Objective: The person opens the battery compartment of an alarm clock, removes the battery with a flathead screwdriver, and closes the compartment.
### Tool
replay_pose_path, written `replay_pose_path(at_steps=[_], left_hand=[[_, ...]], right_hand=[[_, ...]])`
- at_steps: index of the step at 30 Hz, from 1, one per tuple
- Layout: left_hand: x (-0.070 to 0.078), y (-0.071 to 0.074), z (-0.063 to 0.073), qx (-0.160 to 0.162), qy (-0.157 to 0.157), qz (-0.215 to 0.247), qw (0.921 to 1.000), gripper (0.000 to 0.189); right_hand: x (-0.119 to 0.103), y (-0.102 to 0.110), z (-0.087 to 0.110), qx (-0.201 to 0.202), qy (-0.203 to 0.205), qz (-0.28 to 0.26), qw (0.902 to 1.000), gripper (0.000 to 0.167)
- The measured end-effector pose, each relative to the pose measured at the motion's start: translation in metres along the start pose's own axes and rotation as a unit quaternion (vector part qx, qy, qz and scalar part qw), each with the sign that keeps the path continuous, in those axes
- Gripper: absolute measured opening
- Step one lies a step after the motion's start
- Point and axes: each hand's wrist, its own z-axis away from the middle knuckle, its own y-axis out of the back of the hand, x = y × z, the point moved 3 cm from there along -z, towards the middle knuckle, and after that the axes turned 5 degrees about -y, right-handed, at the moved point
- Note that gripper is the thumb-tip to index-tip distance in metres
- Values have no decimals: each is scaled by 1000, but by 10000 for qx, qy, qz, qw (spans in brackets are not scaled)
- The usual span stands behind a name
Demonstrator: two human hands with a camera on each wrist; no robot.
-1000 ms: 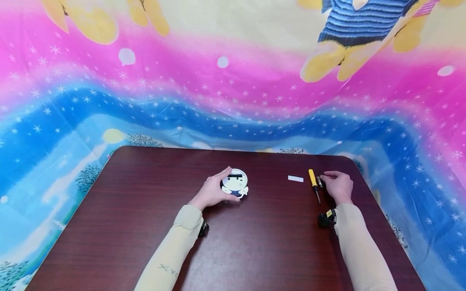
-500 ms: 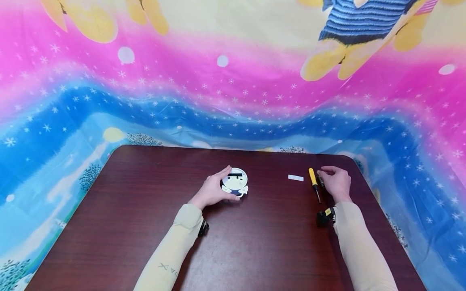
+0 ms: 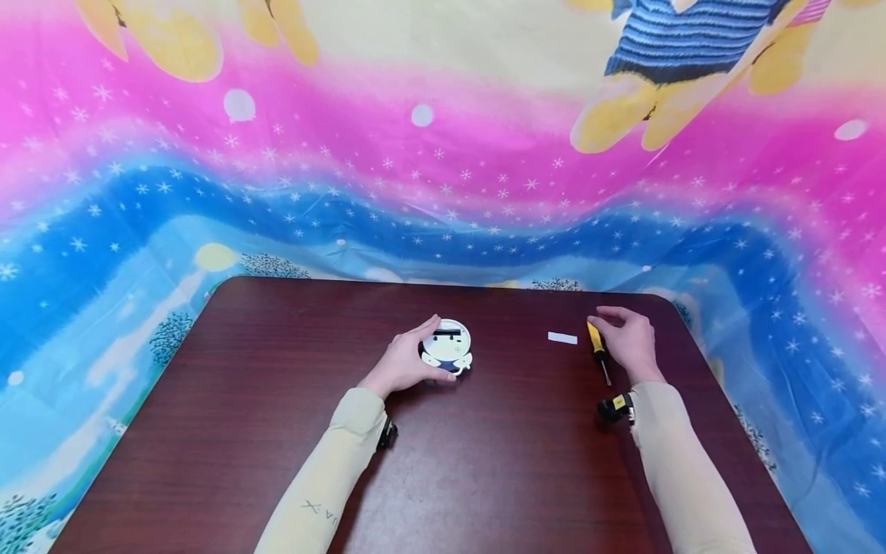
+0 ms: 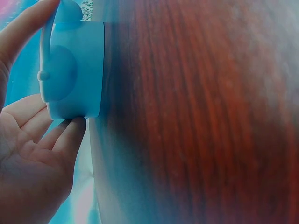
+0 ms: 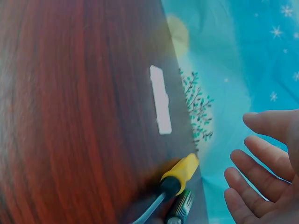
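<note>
My left hand [image 3: 407,358] grips a round white character-shaped device [image 3: 448,350] with a dark slot, two eye marks and small arms, standing on the table. In the left wrist view, fingers curl against one side of the device [image 4: 81,70] while the thumb is on the other. My right hand [image 3: 628,338] is over the upper end of a yellow-and-black screwdriver [image 3: 595,342], holding nothing. The right wrist view shows its fingers relaxed and apart, near the screwdriver's handle [image 5: 187,168]. A green-and-silver battery [image 5: 181,207] lies beside the screwdriver; the hand hides it in the head view.
A small white rectangular strip [image 3: 562,338] lies left of the screwdriver on the dark red wooden table [image 3: 498,462]. Beyond the table's back and side edges hangs a patterned pink-and-blue cloth [image 3: 443,192].
My right hand has moved left and slightly away, from beside the battery to over the screwdriver's handle. The left hand and the white device have stayed in place.
</note>
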Motion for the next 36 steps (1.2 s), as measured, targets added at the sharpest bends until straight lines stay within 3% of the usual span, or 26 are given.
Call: replay_pose_path(at_steps=[13, 29, 36], left_hand=[[-1, -1, 2, 44, -20, 49, 10000, 115], [0, -1, 1, 53, -43, 101, 9999, 114], [0, -1, 1, 33, -81, 56, 9999, 114]], right_hand=[[-15, -7, 6, -272, 167, -208, 9993, 52], [-20, -23, 10, -427, 382, -1, 9984, 49], [-19, -30, 10, -726, 575, 238, 9954, 45]])
